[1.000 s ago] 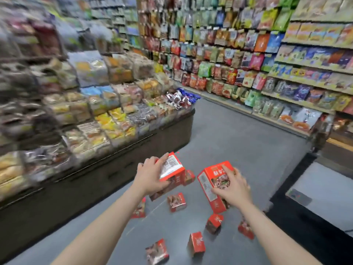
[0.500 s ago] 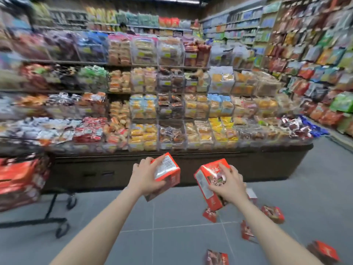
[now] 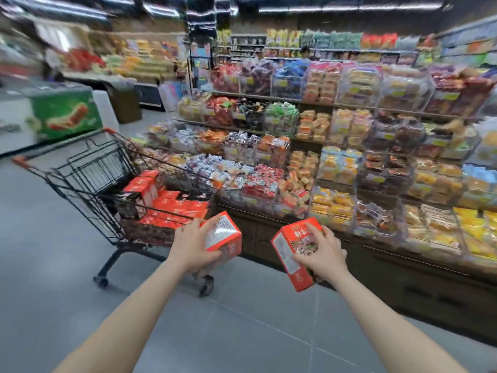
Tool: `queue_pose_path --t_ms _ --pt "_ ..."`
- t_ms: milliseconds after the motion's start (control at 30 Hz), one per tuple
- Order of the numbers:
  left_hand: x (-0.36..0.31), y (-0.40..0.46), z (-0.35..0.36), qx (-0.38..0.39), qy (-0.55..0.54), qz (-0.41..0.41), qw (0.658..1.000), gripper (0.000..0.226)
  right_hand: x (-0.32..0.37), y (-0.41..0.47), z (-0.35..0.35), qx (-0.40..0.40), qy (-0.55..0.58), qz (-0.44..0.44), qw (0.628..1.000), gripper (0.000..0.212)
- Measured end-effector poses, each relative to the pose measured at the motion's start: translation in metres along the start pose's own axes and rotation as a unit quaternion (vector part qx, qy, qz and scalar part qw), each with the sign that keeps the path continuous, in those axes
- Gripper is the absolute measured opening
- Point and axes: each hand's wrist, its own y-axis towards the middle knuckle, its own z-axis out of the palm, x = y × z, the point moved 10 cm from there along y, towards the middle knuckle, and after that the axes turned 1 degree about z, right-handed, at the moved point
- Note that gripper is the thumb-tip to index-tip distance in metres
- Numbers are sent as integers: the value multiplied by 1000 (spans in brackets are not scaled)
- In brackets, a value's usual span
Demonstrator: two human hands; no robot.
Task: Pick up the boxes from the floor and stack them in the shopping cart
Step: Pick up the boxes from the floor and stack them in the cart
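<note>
1. Boxes: the left hand point(image 3: 192, 244) grips one red box point(image 3: 224, 234), held up near the shopping cart point(image 3: 80, 173) to go in
2. Right hand point(image 3: 321, 254) grips another red box point(image 3: 291, 255), waiting its turn
3. Stacked red boxes point(image 3: 172, 203) sit flat in the cart, so more fit

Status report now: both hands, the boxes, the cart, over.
Left hand grips one red box; right hand grips another box. Shopping cart ahead-left, red boxes already stacked inside. Nothing blocking between hands and cart.
</note>
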Motion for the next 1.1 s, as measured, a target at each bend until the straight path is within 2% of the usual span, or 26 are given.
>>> queue_pose_path --t_ms 200,500,900,1100 --pt "119 -14 -11 -6 16 -103 995 92 102 58 80 64 4 -74 995 94" --pt "244 41 -11 -11 23 -171 985 88 231 154 178 123 31 -183 975 94" --pt "367 126 -4 -9 15 -239 971 89 332 281 278 208 17 -220 953 95" --pt "447 172 -9 -23 17 -236 971 88 371 327 327 210 17 -205 956 93"
